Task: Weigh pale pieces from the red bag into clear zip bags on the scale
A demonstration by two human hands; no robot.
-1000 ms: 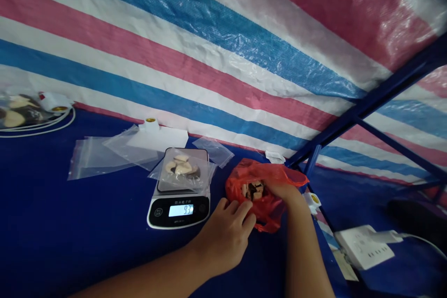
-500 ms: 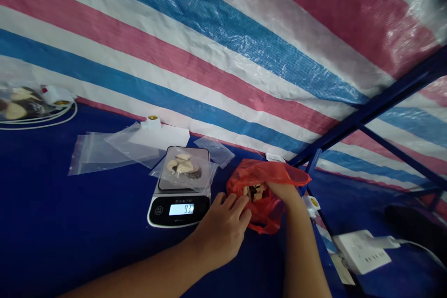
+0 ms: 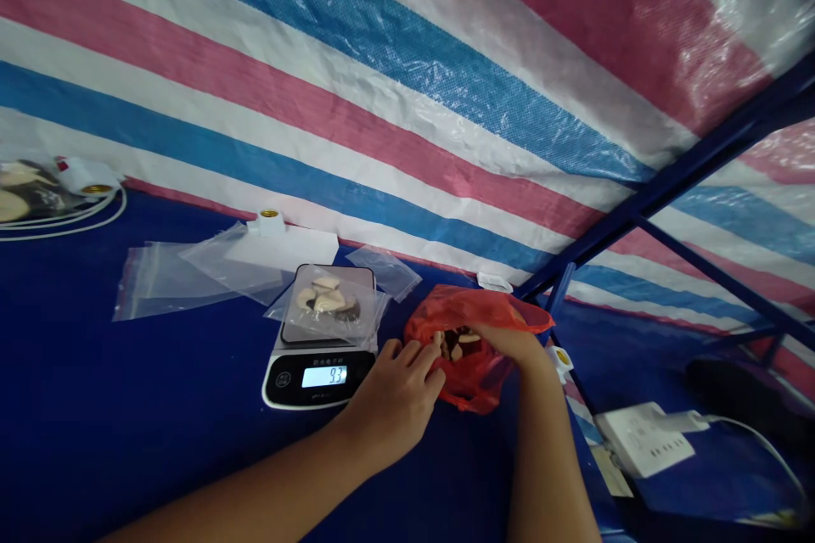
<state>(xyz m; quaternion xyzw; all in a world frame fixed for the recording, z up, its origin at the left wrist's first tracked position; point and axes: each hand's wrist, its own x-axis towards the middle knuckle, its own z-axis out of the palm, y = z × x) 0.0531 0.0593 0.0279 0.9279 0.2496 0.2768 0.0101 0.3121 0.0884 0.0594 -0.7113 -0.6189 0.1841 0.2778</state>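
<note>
A red plastic bag lies open on the blue table, with pale and dark pieces showing in its mouth. My left hand grips the bag's near left edge, fingers curled on the plastic. My right hand reaches into the bag's mouth from the right, fingers bent among the pieces; what they hold is hidden. Just left stands a digital scale reading 93, with a clear bag of pale slices on its platform.
Several empty clear zip bags lie left of the scale, near a white block with a brass socket. A white power strip sits at the right. A striped tarp backs the table. Blue frame bars run at right.
Both hands stay at the red bag. The view has drifted slightly, shifting everything a little left and up. The scale still reads 93.
</note>
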